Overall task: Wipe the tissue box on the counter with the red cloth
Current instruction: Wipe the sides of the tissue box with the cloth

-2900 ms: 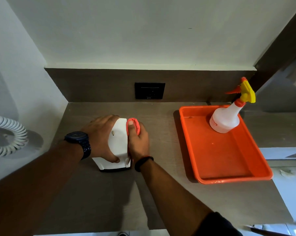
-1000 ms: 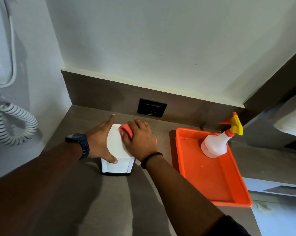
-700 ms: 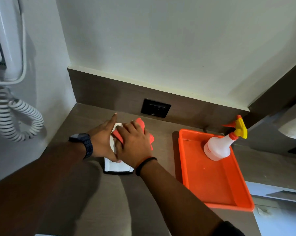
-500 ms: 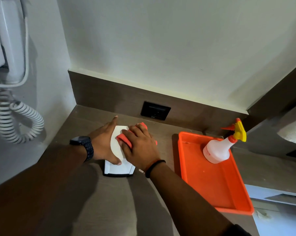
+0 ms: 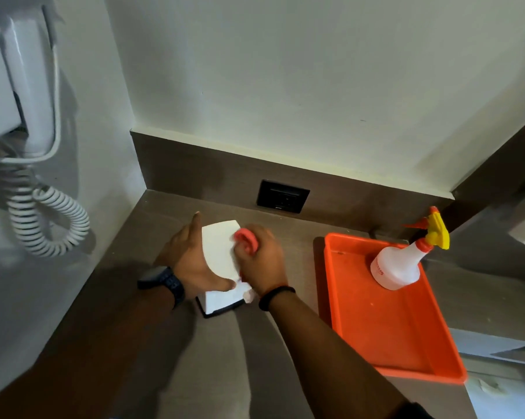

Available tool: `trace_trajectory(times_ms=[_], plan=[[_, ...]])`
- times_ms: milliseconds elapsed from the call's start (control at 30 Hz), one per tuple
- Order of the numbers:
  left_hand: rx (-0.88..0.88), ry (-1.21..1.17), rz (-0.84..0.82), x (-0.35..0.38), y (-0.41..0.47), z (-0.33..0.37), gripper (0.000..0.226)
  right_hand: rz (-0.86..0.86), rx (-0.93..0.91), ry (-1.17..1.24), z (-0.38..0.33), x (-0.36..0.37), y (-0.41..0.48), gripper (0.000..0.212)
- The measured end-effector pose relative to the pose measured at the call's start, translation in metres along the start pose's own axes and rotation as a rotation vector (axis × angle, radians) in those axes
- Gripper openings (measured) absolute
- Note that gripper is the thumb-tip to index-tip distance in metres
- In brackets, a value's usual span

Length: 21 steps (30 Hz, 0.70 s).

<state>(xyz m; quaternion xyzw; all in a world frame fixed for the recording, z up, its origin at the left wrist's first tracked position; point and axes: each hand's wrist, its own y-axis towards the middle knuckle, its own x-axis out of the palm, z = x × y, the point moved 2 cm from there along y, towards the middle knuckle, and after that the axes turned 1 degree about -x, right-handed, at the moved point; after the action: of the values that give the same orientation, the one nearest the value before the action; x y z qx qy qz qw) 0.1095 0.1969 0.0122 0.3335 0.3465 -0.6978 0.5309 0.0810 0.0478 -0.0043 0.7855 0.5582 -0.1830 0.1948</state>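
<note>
One tissue box (image 5: 220, 255), one red cloth (image 5: 247, 238), one orange tray (image 5: 406, 343), one spray bottle (image 5: 397, 266), apparently one wall socket (image 5: 282, 196).

We see a dim scene; soft light falls on the pale painted wall (image 5: 300, 86) at twelve o'clock. Our forearms cast dark shadows on the brown wooden counter (image 5: 225, 358). Straight lines bend near the edges, and the right hand (image 5: 262, 261) looks slightly blurred.

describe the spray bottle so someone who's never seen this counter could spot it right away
Find the orange tray at the right end of the brown counter. The spray bottle stands in its far corner. It is the only white bottle, with a yellow trigger head and a red nozzle.
</note>
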Motion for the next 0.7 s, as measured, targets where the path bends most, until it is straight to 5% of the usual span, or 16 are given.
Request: trace_trajectory(times_ms=[100, 167, 267, 333, 400, 500, 700], plan=[[-0.208, -0.044, 0.227, 0.023, -0.028, 0.031, 0.146, 0.358, 0.568, 0.565, 0.013, -0.019, -0.001, 0.008], [-0.272, -0.021, 0.179, 0.027, -0.03, 0.044, 0.143, 0.549, 0.711, 0.759, 0.024, -0.038, -0.001, 0.016], [0.078, 0.16, 0.011, 0.013, 0.002, 0.036, 0.144, 0.614, 0.693, 0.839, 0.034, -0.058, 0.0, 0.02], [0.35, 0.365, -0.31, -0.002, 0.02, 0.034, 0.141, 0.597, 0.671, 0.872, 0.038, -0.063, -0.001, 0.019], [0.443, 0.484, -0.503, -0.014, 0.03, 0.036, 0.129, 0.585, 0.64, 0.879, 0.038, -0.065, -0.001, 0.022], [0.472, 0.519, -0.452, -0.013, 0.037, 0.044, 0.116, 0.559, 0.603, 0.852, 0.041, -0.063, -0.003, 0.021], [-0.179, 0.218, -0.05, 0.013, 0.042, 0.017, 0.144, 0.555, 0.521, 0.781, 0.043, -0.063, -0.005, 0.015]])
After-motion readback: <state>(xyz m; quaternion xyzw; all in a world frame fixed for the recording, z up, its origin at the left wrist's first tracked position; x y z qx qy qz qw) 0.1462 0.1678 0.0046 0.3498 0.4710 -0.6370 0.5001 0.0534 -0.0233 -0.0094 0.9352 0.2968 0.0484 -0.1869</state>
